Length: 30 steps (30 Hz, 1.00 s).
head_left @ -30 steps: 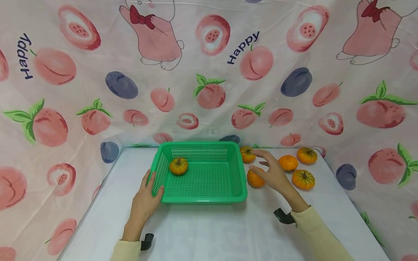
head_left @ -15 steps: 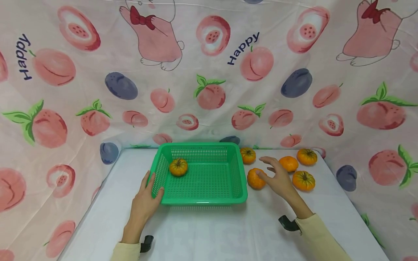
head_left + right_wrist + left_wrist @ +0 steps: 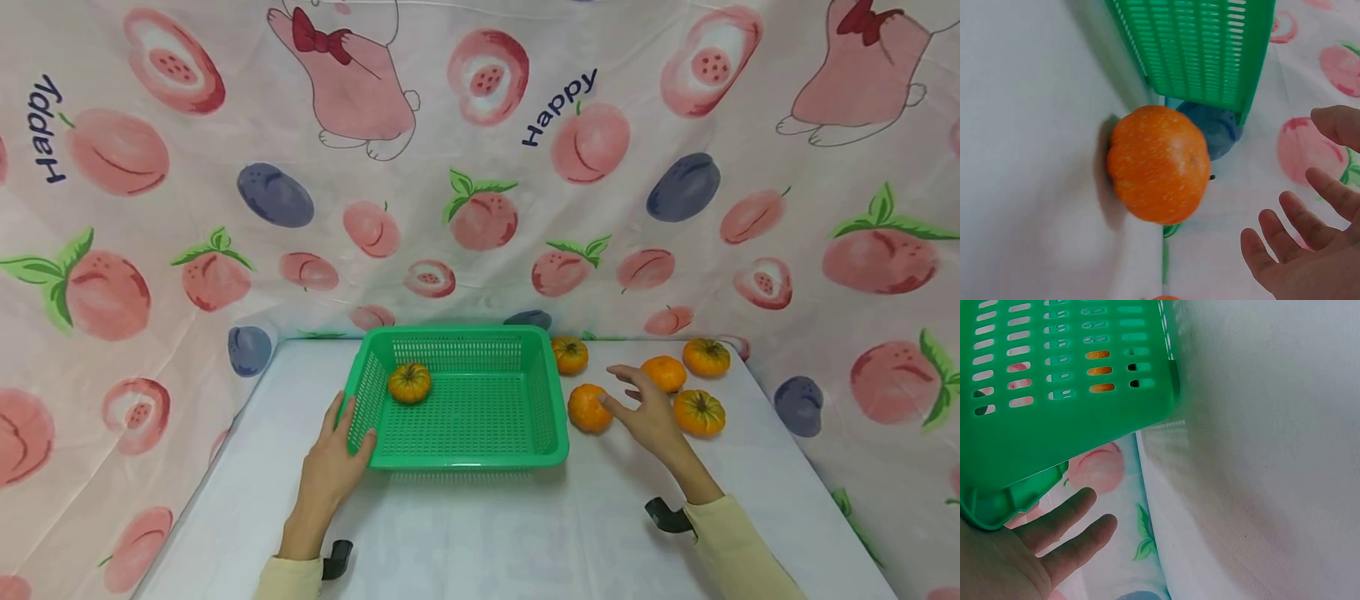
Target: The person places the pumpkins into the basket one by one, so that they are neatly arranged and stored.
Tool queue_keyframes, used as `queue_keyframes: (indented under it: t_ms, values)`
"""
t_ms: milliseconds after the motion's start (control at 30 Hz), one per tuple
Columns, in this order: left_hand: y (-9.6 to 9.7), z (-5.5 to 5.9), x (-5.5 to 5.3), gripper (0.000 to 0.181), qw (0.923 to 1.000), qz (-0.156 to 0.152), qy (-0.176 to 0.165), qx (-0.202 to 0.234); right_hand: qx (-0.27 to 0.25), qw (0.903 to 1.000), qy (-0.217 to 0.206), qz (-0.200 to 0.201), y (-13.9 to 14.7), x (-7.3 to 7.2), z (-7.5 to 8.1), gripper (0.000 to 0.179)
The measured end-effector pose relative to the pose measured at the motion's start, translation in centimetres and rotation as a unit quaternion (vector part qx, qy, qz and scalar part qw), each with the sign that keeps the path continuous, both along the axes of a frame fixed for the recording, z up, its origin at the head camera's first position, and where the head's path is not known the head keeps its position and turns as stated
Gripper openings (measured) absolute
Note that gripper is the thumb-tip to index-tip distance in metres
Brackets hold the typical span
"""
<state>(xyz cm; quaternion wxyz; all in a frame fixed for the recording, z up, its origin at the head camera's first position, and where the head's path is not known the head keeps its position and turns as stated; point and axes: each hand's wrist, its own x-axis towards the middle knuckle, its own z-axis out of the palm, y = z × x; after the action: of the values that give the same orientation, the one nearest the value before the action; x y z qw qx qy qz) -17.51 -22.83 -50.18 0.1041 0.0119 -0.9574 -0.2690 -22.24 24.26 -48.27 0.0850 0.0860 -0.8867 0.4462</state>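
Observation:
My left hand (image 3: pixel 335 471) rests at the left front corner of a green plastic basket (image 3: pixel 468 460), its fingers straight along the side. The left wrist view shows two of these fingers (image 3: pixel 1079 547) extended under the basket's rim. Inside the basket, at the left, sits a small striped pumpkin (image 3: pixel 409 383). My right hand (image 3: pixel 651 421) hovers with spread, slightly bent fingers just right of an orange pumpkin (image 3: pixel 588 408) on the table. In the right wrist view, a gap separates that hand (image 3: pixel 1307 250) from the same pumpkin (image 3: pixel 1159 165).
One striped pumpkin (image 3: pixel 570 356) stands by the basket's back right corner. Farther right are an orange pumpkin (image 3: pixel 664 374) and two striped ones, at the back (image 3: pixel 707 357) and nearer (image 3: pixel 700 413). A fruit-printed cloth (image 3: pixel 420 225) hangs behind the white table (image 3: pixel 480 542).
My right hand has drawn back to the right from above the pumpkins beside the basket. My left hand and the basket stay where they were.

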Motion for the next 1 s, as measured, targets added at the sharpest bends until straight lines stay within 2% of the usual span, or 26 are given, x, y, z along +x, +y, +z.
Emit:
queue_keyframes:
  t_ms: [333, 500, 767, 1000]
  values:
    - [-0.1, -0.1, 0.0, 0.069, 1.0000, -0.001, 0.003, 0.001, 0.005, 0.9967, -0.080, -0.013, 0.9, -0.6, -2.2, 0.059]
    - [0.0, -0.1, 0.0, 0.069, 1.0000, 0.000, 0.002, 0.004, 0.001, 0.9944, -0.105, -0.013, 1.1, -1.0, -3.3, 0.060]
    - [0.0, 0.0, 0.0, 0.069, 1.0000, 0.003, -0.003, 0.002, -0.014, 0.9895, -0.142, -0.020, 1.3, -2.2, -4.3, 0.064]
    - [0.1, 0.1, 0.1, 0.068, 1.0000, 0.004, 0.007, -0.001, -0.015, 0.9808, -0.192, -0.030, 1.0, -3.0, -4.8, 0.067]
